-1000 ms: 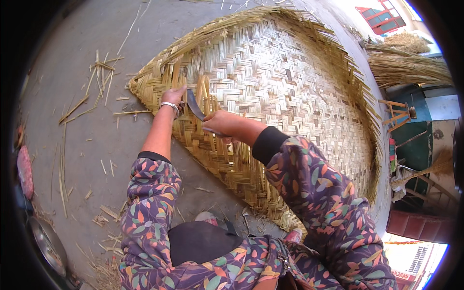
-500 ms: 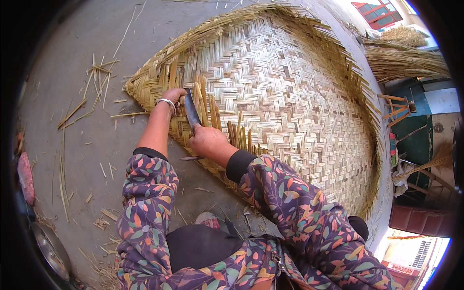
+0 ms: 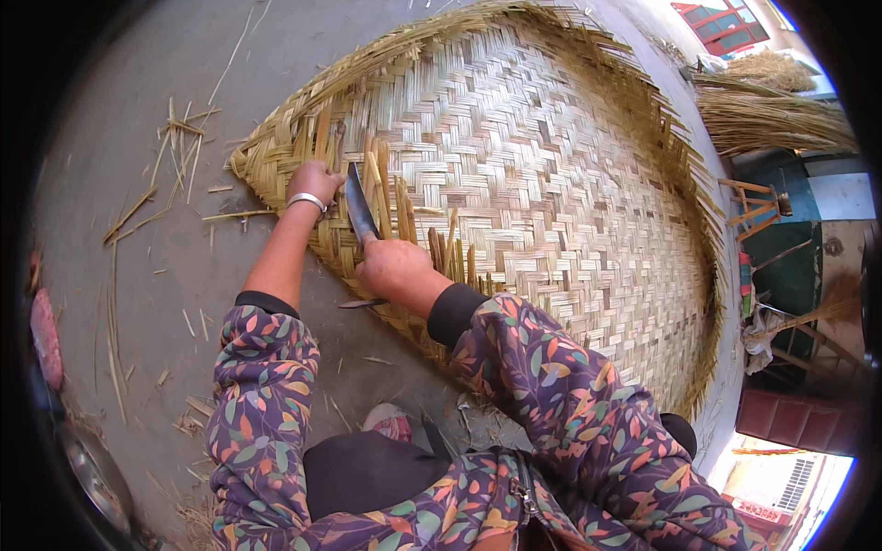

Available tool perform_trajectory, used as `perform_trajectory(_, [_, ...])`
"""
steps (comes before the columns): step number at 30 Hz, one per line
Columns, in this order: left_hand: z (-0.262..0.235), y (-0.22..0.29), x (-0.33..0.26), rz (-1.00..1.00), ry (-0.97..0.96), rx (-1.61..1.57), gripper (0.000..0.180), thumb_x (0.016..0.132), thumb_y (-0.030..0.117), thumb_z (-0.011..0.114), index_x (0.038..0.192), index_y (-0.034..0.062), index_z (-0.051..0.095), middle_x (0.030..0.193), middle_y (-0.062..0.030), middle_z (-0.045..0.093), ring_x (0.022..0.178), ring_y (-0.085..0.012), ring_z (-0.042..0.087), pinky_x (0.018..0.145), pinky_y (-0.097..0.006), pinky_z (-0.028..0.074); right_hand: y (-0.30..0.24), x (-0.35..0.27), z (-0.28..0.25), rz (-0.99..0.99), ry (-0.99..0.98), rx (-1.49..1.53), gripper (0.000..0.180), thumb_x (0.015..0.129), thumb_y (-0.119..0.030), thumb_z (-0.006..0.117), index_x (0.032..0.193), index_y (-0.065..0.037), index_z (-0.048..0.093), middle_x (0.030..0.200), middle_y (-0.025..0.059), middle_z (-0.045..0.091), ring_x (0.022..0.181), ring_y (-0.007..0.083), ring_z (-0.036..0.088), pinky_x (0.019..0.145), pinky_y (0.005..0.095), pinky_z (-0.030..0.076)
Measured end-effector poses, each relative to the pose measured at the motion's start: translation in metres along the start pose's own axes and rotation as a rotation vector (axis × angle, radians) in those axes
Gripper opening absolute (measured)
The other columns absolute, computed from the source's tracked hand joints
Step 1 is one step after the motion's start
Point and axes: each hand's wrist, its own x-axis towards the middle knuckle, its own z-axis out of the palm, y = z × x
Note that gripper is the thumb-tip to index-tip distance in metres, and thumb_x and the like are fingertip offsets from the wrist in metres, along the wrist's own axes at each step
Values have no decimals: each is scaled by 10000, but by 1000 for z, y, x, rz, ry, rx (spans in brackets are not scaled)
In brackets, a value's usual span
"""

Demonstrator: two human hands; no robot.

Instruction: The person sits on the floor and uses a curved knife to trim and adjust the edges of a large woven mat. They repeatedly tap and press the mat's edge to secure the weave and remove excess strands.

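Observation:
A large woven mat of split reed strips lies before me, its edges turned up and fringed with loose ends. My right hand is closed round a knife. The dark, slightly curved blade points away from me above the mat's near-left border, and the other end sticks out below my fist. Just left of the blade tip, my left hand rests at the border with its fingers curled. What those fingers hold is hidden. Several upright strip ends stand right of the blade.
Cut reed pieces litter the grey floor on the left. A round metal basin stands at the lower left. Bundles of long reeds lie at the far right, near a wooden stool and a broom.
My left hand has drawn slightly left and down, away from the blade. The knife in my right hand has shifted a little to the left. The mat stays nearly in place.

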Motion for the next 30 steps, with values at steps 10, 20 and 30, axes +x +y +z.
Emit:
perform_trajectory(10, [8, 10, -19, 99, 238, 285, 368, 820, 448, 687, 981, 118, 667, 998, -149, 701, 920, -362, 666, 776, -474, 518, 15, -65, -35, -42, -196, -89, 465, 904, -319, 490, 1278, -49, 546, 1008, 190, 701, 954, 357, 679, 822, 457, 536])
perform_trajectory(20, [27, 0, -1, 295, 227, -387, 294, 888, 247, 676, 1098, 41, 682, 837, -77, 694, 676, -188, 634, 614, -332, 499, 59, -127, -6, -93, -176, 393, 613, 938, -376, 504, 1475, -116, 361, 927, 279, 662, 872, 448, 642, 812, 494, 499])
perform_trajectory(30, [31, 4, 6, 30, 31, -610, 195, 869, 212, 708, 836, 21, 687, 652, -35, 626, 493, -144, 543, 481, -280, 445, 64, -90, 5, -207, -53, 626, 610, 938, -349, 509, 1447, -33, 395, 836, 237, 657, 841, 358, 677, 797, 422, 509])
